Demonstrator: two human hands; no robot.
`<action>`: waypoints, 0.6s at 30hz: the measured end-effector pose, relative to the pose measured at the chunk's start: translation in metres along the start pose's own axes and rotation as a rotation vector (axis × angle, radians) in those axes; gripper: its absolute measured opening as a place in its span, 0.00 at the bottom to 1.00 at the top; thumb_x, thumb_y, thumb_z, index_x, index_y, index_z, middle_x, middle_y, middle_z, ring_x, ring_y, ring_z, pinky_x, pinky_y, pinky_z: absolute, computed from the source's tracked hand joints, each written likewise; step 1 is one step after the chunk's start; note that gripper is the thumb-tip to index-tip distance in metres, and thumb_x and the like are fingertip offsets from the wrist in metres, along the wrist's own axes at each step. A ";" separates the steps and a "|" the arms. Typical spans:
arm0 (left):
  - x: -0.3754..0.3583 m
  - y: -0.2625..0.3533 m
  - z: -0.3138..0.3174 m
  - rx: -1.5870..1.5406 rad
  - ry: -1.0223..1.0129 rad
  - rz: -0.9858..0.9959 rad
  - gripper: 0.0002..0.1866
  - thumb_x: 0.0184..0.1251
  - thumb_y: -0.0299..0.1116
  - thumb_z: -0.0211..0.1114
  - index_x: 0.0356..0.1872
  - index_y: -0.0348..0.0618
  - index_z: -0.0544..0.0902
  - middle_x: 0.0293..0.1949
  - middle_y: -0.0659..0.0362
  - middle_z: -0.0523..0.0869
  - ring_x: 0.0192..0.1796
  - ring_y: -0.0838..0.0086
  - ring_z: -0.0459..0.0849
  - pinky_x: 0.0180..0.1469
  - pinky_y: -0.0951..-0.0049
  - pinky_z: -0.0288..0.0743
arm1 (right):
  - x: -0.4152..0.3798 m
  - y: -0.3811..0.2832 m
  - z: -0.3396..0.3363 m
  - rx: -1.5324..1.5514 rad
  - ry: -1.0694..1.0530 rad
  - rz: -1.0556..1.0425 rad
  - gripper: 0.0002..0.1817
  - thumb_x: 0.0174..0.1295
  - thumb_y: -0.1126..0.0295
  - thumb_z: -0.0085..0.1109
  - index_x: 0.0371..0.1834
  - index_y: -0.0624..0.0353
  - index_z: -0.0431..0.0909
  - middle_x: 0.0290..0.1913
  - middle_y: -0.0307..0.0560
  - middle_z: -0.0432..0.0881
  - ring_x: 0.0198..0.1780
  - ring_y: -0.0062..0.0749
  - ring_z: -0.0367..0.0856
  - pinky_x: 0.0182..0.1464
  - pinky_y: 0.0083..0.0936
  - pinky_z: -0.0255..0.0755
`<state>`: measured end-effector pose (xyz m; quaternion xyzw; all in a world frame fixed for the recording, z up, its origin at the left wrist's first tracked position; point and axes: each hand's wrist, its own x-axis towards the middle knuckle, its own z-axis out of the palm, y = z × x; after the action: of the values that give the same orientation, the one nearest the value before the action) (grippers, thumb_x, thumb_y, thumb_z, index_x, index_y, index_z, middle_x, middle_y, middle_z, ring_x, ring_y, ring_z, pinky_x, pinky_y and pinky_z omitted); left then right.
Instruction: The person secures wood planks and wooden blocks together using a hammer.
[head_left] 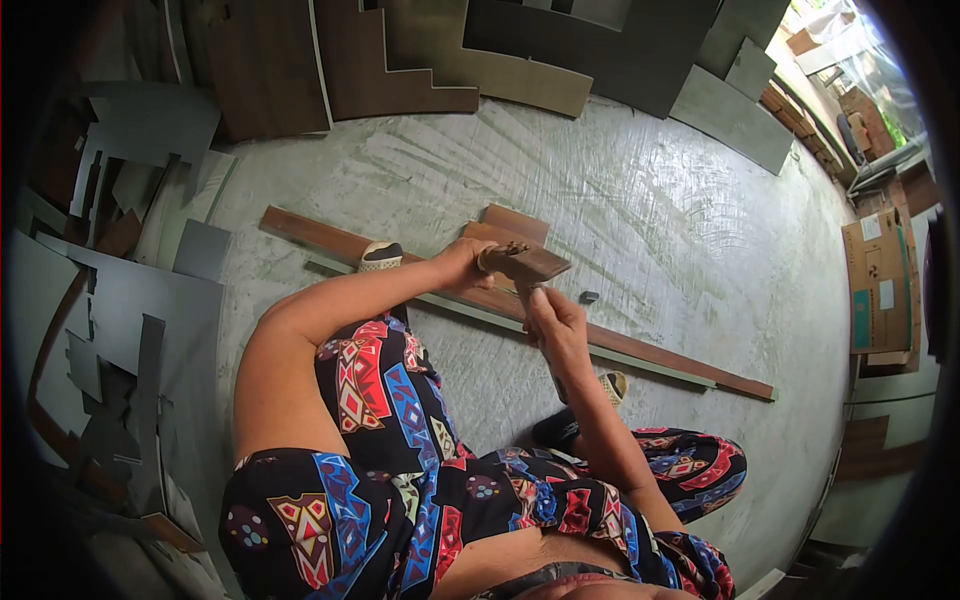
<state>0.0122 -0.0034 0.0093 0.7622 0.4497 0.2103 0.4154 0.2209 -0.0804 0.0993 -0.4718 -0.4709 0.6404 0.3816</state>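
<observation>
My right hand [558, 328] is wrapped around the handle of a hatchet-like tool [540, 264]. Its broad brown head is raised over the boards and points to the right. My left hand [464, 264] has its fingers curled at the back end of that head; what exactly they grip is partly hidden. Below both hands, a long narrow brown wooden strip [660, 347] lies slantwise on the floor, with a pale-edged strip [640, 358] along its near side. A short brown board [517, 224] sits behind, crossing beneath the hands. A small dark block [590, 297] rests right of the tool.
Panels, such as a stepped brown board [400, 90], lean along the back. Grey offcuts [130, 300] pile up at left. A cardboard box [880, 280] stands at right. My shod feet [381, 256] are beside the strips on the concrete floor [700, 220].
</observation>
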 end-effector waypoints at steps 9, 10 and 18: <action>-0.002 -0.015 0.001 -0.188 0.081 0.006 0.15 0.44 0.32 0.69 0.35 0.44 0.76 0.28 0.63 0.79 0.32 0.77 0.77 0.39 0.74 0.72 | 0.006 -0.012 -0.022 0.044 0.136 -0.029 0.20 0.67 0.55 0.49 0.27 0.60 0.72 0.18 0.40 0.72 0.17 0.20 0.68 0.20 0.18 0.64; 0.000 -0.008 0.002 -0.193 0.076 -0.005 0.15 0.44 0.32 0.69 0.35 0.44 0.76 0.28 0.63 0.79 0.33 0.77 0.77 0.39 0.74 0.72 | 0.006 -0.015 -0.022 0.051 0.137 -0.036 0.19 0.67 0.55 0.49 0.26 0.61 0.71 0.18 0.41 0.72 0.17 0.20 0.69 0.20 0.18 0.64; 0.009 0.003 0.007 -0.145 0.013 -0.038 0.16 0.44 0.31 0.69 0.36 0.46 0.76 0.29 0.62 0.79 0.34 0.77 0.77 0.41 0.74 0.73 | 0.003 -0.014 -0.027 0.001 0.105 -0.083 0.18 0.68 0.57 0.49 0.27 0.61 0.72 0.19 0.39 0.73 0.18 0.19 0.69 0.21 0.17 0.64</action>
<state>0.0235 0.0006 0.0073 0.7199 0.4503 0.2392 0.4708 0.2468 -0.0678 0.1090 -0.4847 -0.4690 0.5986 0.4322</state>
